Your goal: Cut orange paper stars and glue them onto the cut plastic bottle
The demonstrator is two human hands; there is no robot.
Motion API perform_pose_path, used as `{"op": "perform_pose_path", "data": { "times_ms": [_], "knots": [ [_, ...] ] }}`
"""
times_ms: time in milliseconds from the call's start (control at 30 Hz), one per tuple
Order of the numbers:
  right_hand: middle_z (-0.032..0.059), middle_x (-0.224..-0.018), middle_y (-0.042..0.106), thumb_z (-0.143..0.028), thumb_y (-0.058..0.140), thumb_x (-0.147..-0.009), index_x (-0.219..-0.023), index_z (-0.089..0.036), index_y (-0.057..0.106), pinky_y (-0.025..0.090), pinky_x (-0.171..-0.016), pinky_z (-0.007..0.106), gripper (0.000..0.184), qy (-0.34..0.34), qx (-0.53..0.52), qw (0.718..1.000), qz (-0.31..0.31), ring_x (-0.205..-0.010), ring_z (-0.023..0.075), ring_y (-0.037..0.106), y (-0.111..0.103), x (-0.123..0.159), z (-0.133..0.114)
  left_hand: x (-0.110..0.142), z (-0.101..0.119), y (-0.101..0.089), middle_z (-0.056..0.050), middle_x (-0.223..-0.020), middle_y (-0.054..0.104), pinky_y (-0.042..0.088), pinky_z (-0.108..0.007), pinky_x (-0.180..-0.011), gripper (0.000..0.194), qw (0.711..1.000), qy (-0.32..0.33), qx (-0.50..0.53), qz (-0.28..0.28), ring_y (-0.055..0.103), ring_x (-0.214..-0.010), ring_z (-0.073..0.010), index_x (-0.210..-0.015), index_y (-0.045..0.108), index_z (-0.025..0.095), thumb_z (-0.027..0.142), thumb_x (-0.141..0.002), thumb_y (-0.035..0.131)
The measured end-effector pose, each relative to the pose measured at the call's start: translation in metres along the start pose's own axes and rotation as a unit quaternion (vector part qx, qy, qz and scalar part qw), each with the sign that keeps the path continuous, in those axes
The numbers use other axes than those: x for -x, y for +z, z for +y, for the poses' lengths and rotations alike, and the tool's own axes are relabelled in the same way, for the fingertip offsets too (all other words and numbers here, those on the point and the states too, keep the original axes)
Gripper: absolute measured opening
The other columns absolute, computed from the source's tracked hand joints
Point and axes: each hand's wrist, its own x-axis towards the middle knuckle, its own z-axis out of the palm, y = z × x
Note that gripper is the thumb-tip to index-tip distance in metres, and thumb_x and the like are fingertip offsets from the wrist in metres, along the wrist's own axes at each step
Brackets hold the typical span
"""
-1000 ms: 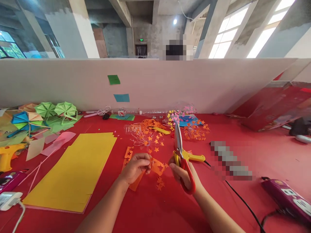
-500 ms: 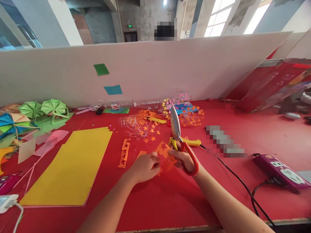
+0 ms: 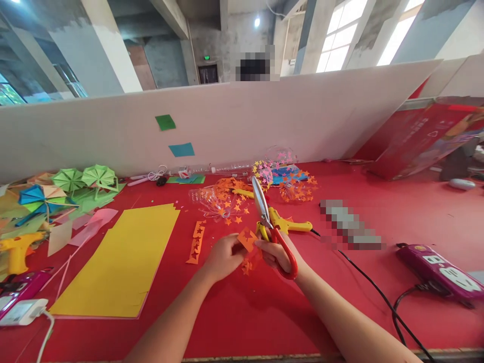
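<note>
Two hands (image 3: 225,258) pinch an orange cutout (image 3: 247,239), with bare red table toward the near edge.

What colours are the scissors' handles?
Red and yellow: the scissors show best in the head view.

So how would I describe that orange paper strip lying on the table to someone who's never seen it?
On the red table, find the big yellow sheet on the left. Between it and the left hand lies a narrow orange strip with star-shaped cutouts. Unlike the orange piece up at the fingers, it lies flat.
</note>
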Motion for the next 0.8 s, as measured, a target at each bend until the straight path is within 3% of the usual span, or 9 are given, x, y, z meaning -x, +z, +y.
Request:
{"op": "perform_pose_path", "data": {
  "times_ms": [67, 133, 233, 300, 367, 433, 533, 633, 800],
  "knots": [
    [-0.011, -0.037, 0.036, -0.041, 0.063, -0.076, -0.06, -0.022, 0.04, 0.026, -0.034, 0.02, 0.034, -0.007, 0.002, 1.0, 0.015, -0.03, 0.0058, 0.031, 0.003, 0.0, -0.001, 0.001, 0.007, -0.004, -0.003, -0.086, 0.064, 0.045, -0.029, -0.07, 0.023, 0.984, -0.025, 0.173, -0.037, 0.06, -0.08, -0.0188, -0.099, 0.061, 0.021, 0.023, -0.077, 0.058],
    [-0.0108, -0.036, 0.037, -0.041, 0.065, -0.075, -0.06, -0.021, 0.043, 0.026, -0.034, 0.019, 0.033, -0.01, 0.008, 0.999, 0.03, -0.03, 0.006, 0.032, 0.006, 0.001, -0.003, 0.001, 0.015, -0.004, -0.002, -0.081, 0.063, 0.044, -0.026, -0.065, 0.024, 0.965, -0.045, 0.254, -0.038, 0.059, -0.073, -0.0158, -0.1, 0.06, 0.02, 0.029, -0.078, 0.06],
    [-0.0103, -0.037, 0.037, -0.043, 0.066, -0.074, -0.06, -0.021, 0.044, 0.026, -0.034, 0.019, 0.034, -0.016, 0.014, 0.999, 0.034, -0.031, 0.0064, 0.033, 0.008, 0.002, -0.006, 0.001, 0.026, -0.005, 0.002, -0.064, 0.055, 0.04, -0.024, -0.054, 0.02, 0.961, -0.08, 0.266, 0.007, 0.053, -0.054, -0.0108, -0.076, 0.056, 0.017, 0.037, -0.079, 0.059],
    [-0.0101, -0.037, 0.037, -0.044, 0.065, -0.074, -0.059, -0.021, 0.043, 0.027, -0.034, 0.019, 0.035, -0.021, 0.017, 0.999, 0.034, -0.031, 0.0067, 0.033, 0.007, 0.002, -0.007, 0.004, 0.032, -0.014, 0.003, -0.061, 0.054, 0.04, -0.023, -0.052, 0.022, 0.955, -0.103, 0.279, -0.003, 0.052, -0.051, -0.0099, -0.068, 0.052, 0.017, 0.035, -0.077, 0.06],
    [-0.0102, -0.036, 0.036, -0.045, 0.063, -0.075, -0.058, -0.022, 0.043, 0.027, -0.033, 0.019, 0.035, -0.028, 0.017, 0.999, 0.039, -0.03, 0.007, 0.033, 0.005, 0.001, -0.007, 0.01, 0.034, -0.033, 0.005, -0.054, 0.049, 0.038, -0.021, -0.05, 0.018, 0.943, -0.124, 0.31, 0.004, 0.049, -0.049, -0.0091, -0.064, 0.05, 0.017, 0.03, -0.071, 0.061],
    [-0.0103, -0.036, 0.035, -0.045, 0.061, -0.076, -0.057, -0.022, 0.041, 0.028, -0.034, 0.019, 0.036, -0.035, 0.015, 0.998, 0.047, -0.031, 0.007, 0.033, 0.003, -0.001, -0.005, 0.017, 0.029, -0.06, 0.006, -0.051, 0.045, 0.035, -0.02, -0.047, 0.016, 0.939, -0.131, 0.314, 0.06, 0.046, -0.047, -0.009, -0.063, 0.048, 0.018, 0.028, -0.065, 0.06],
    [-0.0095, -0.038, 0.035, -0.043, 0.058, -0.079, -0.055, -0.022, 0.038, 0.03, -0.036, 0.02, 0.037, -0.044, 0.013, 0.998, 0.051, -0.031, 0.0069, 0.034, 0.001, -0.002, -0.003, 0.024, 0.008, -0.101, 0.004, -0.054, 0.048, 0.035, -0.021, -0.048, 0.016, 0.961, -0.134, 0.181, 0.162, 0.045, -0.049, -0.0097, -0.059, 0.047, 0.018, 0.029, -0.064, 0.057],
    [-0.0087, -0.037, 0.036, -0.041, 0.057, -0.079, -0.052, -0.022, 0.037, 0.03, -0.036, 0.02, 0.038, -0.046, 0.018, 0.998, 0.05, -0.031, 0.0069, 0.033, 0.001, -0.003, -0.002, 0.022, -0.019, -0.125, 0.004, -0.052, 0.045, 0.036, -0.024, -0.049, 0.021, 0.962, -0.182, -0.08, 0.186, 0.046, -0.049, -0.0126, -0.056, 0.045, 0.02, 0.036, -0.069, 0.051],
    [-0.0084, -0.036, 0.036, -0.039, 0.06, -0.077, -0.05, -0.022, 0.037, 0.028, -0.035, 0.021, 0.04, -0.044, 0.031, 0.997, 0.051, -0.03, 0.0072, 0.034, 0.002, -0.003, -0.002, 0.015, -0.034, -0.121, -0.002, -0.084, 0.059, 0.041, -0.028, -0.069, 0.011, 0.928, -0.168, -0.203, 0.264, 0.054, -0.072, -0.0172, -0.078, 0.055, 0.02, 0.024, -0.068, 0.055]
  ]
}}
